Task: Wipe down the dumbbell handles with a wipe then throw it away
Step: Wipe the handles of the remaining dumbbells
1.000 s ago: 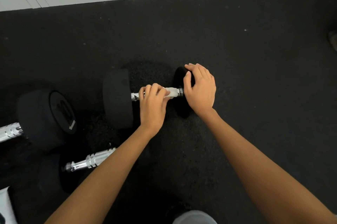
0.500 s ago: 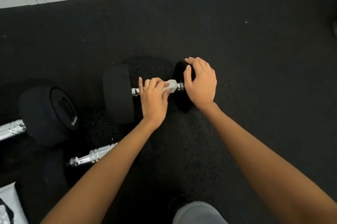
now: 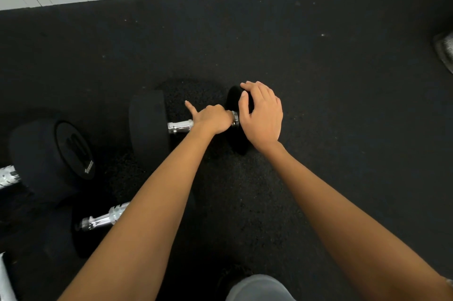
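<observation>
On the dark floor (image 3: 318, 80), near the wall edge: dumbbell (image 3: 149, 124) lying on its side, chrome handle (image 3: 180, 126) bare only at its left end. Left hand (image 3: 214, 119) curled tight around the handle's right part, index finger sticking out; wipe not visible, presumably bunched inside that grip. Right hand (image 3: 263, 117) spread flat over the right weight (image 3: 236, 102), bracing it. Risks, as a guess: rolling away if the bracing palm lifts mid-stroke; skipping the bare left stretch of the handle; pinching knuckles against the collar. Two more dumbbells (image 3: 49, 153) waiting toward the floor's left edge, handles unwiped as far as can be told.
</observation>
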Tool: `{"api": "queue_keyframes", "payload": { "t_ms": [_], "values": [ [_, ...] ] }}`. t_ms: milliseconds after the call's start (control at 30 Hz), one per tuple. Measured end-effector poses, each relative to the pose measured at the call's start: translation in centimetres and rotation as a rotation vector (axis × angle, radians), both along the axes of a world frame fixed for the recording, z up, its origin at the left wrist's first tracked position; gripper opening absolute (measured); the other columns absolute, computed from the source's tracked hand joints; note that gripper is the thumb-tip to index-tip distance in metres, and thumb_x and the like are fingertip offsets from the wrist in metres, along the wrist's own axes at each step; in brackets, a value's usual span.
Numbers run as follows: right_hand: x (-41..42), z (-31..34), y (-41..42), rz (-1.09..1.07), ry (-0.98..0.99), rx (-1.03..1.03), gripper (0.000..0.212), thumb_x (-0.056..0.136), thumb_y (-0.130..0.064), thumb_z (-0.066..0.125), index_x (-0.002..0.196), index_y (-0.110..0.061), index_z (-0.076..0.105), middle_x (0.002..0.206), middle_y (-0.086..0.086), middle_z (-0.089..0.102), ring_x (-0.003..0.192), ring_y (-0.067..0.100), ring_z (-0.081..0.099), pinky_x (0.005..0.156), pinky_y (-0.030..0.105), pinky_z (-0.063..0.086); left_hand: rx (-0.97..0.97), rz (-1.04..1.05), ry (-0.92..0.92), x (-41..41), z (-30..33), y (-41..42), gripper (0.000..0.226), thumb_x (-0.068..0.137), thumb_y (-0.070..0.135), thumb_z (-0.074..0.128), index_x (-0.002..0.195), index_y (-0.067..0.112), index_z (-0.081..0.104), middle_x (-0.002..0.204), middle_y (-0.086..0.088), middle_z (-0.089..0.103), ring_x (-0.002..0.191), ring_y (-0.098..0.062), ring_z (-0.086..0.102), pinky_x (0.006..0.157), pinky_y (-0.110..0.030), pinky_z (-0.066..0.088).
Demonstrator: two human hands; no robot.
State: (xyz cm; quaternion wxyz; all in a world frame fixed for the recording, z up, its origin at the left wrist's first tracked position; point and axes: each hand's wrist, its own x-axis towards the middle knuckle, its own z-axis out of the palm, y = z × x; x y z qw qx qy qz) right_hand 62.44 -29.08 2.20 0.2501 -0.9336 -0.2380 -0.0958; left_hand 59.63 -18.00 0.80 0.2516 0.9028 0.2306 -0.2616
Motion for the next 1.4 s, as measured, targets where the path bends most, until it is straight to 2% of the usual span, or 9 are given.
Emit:
{"api": "queue_keyframes", "payload": {
  "t_ms": [200, 400, 500, 633, 800, 967, 1100, 1300, 1400],
  "values": [
    [0.0, 0.0, -0.2, 0.008, 0.002, 0.008, 0.028, 0.095, -0.028, 0.043, 0.113, -0.021, 0.064, 0.12, -0.008, 0.064, 0.124, 0.009, 0.049, 0.099, 0.026, 0.034, -0.003, 0.143, -0.158, -0.9, -0.4, 0.7, 0.04, 0.097, 0.039, 0.033, 0.095, 0.018, 0.067, 0.08, -0.002, 0.064, 0.107, -0.026, 0.059, 0.115, -0.054, -0.007],
    [0.0, 0.0, -0.1, 0.009, 0.001, 0.018, 0.03, 0.094, -0.029, 0.041, 0.112, -0.021, 0.064, 0.12, -0.008, 0.064, 0.124, 0.009, 0.049, 0.098, 0.025, 0.035, -0.122, 0.113, -0.379, -1.2, -0.9, 0.6, 0.024, 0.092, 0.033, 0.05, 0.103, 0.021, 0.068, 0.102, 0.0, 0.07, 0.111, -0.019, 0.057, 0.117, -0.046, 0.005],
    [0.0, 0.1, -0.1, 0.005, 0.008, 0.016, 0.03, 0.094, -0.029, 0.042, 0.112, -0.021, 0.064, 0.12, -0.009, 0.064, 0.124, 0.009, 0.049, 0.098, 0.025, 0.034, -0.211, 0.181, -0.257, -1.1, -1.1, 1.6, 0.03, 0.094, 0.037, 0.047, 0.112, 0.021, 0.065, 0.114, -0.003, 0.066, 0.119, -0.023, 0.052, 0.115, -0.05, 0.012],
    [0.0, 0.2, 0.0, -0.001, 0.014, 0.008, 0.03, 0.094, -0.029, 0.042, 0.113, -0.022, 0.064, 0.12, -0.009, 0.064, 0.124, 0.009, 0.049, 0.098, 0.023, 0.033, -0.097, 0.134, -0.006, 0.1, -0.6, 1.4, 0.042, 0.096, 0.04, 0.035, 0.116, 0.012, 0.06, 0.118, -0.011, 0.06, 0.116, -0.031, 0.051, 0.112, -0.052, 0.017],
    [-0.1, 0.2, 0.0, 0.003, 0.014, 0.004, 0.028, 0.094, -0.028, 0.043, 0.112, -0.022, 0.064, 0.12, -0.009, 0.063, 0.124, 0.009, 0.049, 0.096, 0.025, 0.034, -0.117, 0.072, 0.026, 0.9, -0.2, 0.5, 0.043, 0.095, 0.039, 0.031, 0.11, 0.011, 0.061, 0.117, -0.012, 0.06, 0.117, -0.032, 0.049, 0.112, -0.055, 0.01],
    [-0.2, 0.2, -0.1, 0.003, 0.003, -0.005, 0.028, 0.094, -0.028, 0.043, 0.112, -0.022, 0.063, 0.12, -0.009, 0.063, 0.124, 0.009, 0.049, 0.095, 0.023, 0.033, -0.261, 0.202, 0.025, 0.8, -0.2, 1.6, 0.036, 0.087, 0.026, 0.046, 0.113, 0.008, 0.063, 0.125, -0.013, 0.056, 0.125, -0.033, 0.042, 0.112, -0.058, 0.009],
    [-0.2, 0.3, -0.1, -0.005, 0.005, -0.006, 0.027, 0.095, -0.028, 0.044, 0.112, -0.022, 0.064, 0.12, -0.01, 0.063, 0.124, 0.008, 0.048, 0.095, 0.02, 0.029, -0.304, 0.233, -0.1, 0.3, 0.1, 1.7, 0.026, 0.087, 0.02, 0.051, 0.103, 0.017, 0.071, 0.121, -0.004, 0.062, 0.132, -0.029, 0.037, 0.112, -0.059, -0.002],
    [-0.2, 0.2, -0.2, -0.002, 0.0, -0.003, 0.029, 0.095, -0.028, 0.042, 0.113, -0.022, 0.063, 0.119, -0.009, 0.063, 0.124, 0.009, 0.049, 0.096, 0.023, 0.032, -0.387, 0.292, -0.283, -1.3, 0.0, 1.5, 0.027, 0.084, 0.034, 0.066, 0.108, 0.023, 0.069, 0.12, 0.003, 0.065, 0.132, -0.022, 0.039, 0.114, -0.058, -0.002],
    [-0.3, 0.1, -0.2, -0.003, -0.002, 0.002, 0.03, 0.094, -0.029, 0.041, 0.113, -0.022, 0.064, 0.119, -0.009, 0.063, 0.124, 0.009, 0.049, 0.095, 0.021, 0.03, -0.243, 0.188, -0.393, -2.2, 0.2, 0.9, 0.032, 0.082, 0.032, 0.07, 0.111, 0.021, 0.067, 0.119, 0.001, 0.063, 0.128, -0.021, 0.044, 0.114, -0.054, -0.007]
  ]
}}
